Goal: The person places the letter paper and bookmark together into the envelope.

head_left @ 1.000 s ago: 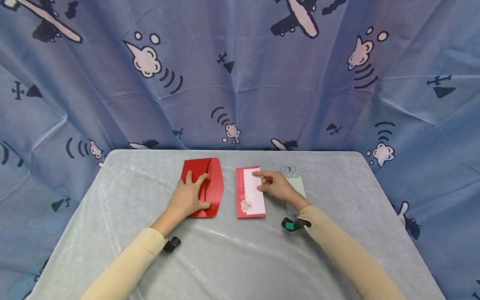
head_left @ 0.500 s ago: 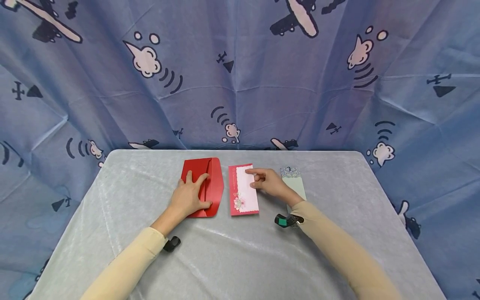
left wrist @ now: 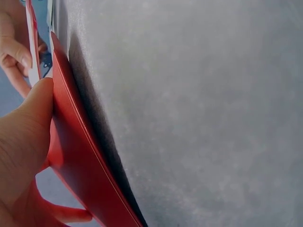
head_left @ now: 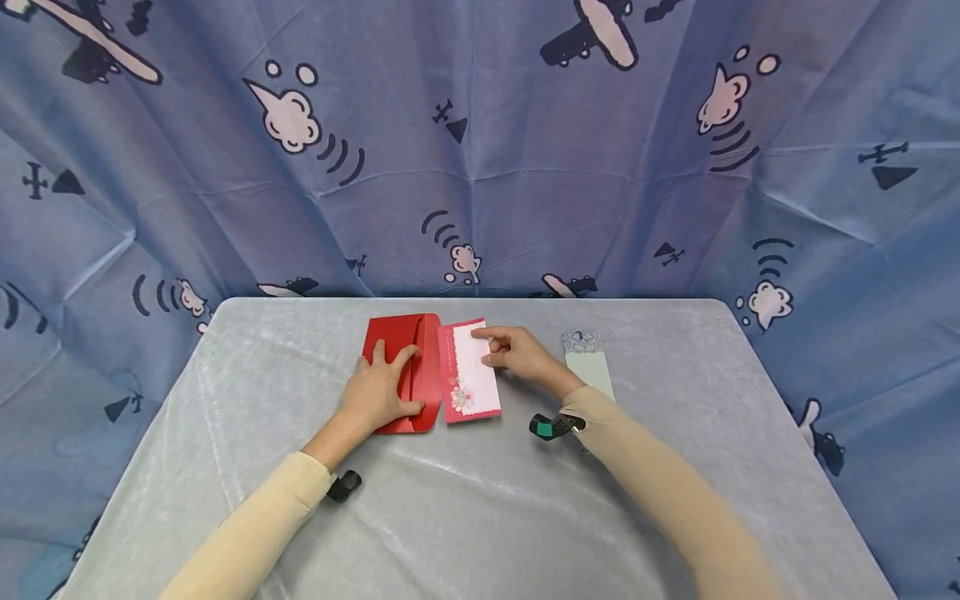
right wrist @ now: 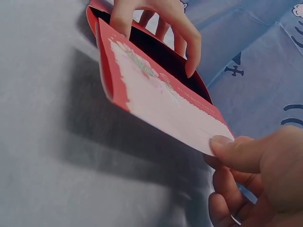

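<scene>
A red envelope [head_left: 429, 375] lies on the table in the head view, its flap toward the right. My left hand [head_left: 375, 387] rests on it with thumb and fingers spread. In the right wrist view, those fingers press at the envelope's dark, gaping mouth [right wrist: 156, 52]. My right hand [head_left: 521, 354] pinches the right edge of a folded pink card [head_left: 472, 375] with a white panel and flowers. That card is raised and tilted, casting a shadow. Its left edge is beside the flap; whether they touch, I cannot tell. The left wrist view shows my left thumb [left wrist: 40, 101] against the envelope's edge.
A pale green card [head_left: 588, 367] with a grey lace-like top lies right of the pink card, partly hidden by my right forearm. The grey cloth-covered table [head_left: 450, 517] ends at the back before a blue patterned curtain [head_left: 480, 150].
My right hand has carried the pink card leftward to the flap's edge, lifting and tilting it slightly. The left hand and the envelope have stayed in place.
</scene>
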Demonstrator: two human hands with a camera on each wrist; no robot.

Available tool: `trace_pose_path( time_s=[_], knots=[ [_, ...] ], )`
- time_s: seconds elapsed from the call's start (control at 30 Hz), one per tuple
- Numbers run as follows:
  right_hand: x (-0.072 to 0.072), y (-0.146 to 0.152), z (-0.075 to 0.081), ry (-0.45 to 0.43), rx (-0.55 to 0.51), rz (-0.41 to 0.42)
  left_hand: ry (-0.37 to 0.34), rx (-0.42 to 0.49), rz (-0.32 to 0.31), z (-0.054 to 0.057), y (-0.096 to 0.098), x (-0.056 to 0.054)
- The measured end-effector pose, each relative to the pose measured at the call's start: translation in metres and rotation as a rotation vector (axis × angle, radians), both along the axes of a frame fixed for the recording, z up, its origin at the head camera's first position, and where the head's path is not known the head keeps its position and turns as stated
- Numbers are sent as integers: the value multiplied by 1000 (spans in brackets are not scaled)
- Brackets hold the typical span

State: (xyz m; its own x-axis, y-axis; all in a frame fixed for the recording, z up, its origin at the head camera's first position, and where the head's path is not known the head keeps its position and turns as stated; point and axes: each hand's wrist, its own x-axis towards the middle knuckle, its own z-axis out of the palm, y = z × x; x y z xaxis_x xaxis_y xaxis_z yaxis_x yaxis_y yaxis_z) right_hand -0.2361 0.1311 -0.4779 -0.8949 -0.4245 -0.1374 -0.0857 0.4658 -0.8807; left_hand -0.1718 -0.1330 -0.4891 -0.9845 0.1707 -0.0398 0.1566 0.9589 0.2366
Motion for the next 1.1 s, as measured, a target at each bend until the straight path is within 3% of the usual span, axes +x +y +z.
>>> trace_pose_path(
  time_s=[1.1],
  knots=[
    [-15, -26, -11, -29, 21, -13, 0, -6, -10, 1, 0, 0]
  ],
)
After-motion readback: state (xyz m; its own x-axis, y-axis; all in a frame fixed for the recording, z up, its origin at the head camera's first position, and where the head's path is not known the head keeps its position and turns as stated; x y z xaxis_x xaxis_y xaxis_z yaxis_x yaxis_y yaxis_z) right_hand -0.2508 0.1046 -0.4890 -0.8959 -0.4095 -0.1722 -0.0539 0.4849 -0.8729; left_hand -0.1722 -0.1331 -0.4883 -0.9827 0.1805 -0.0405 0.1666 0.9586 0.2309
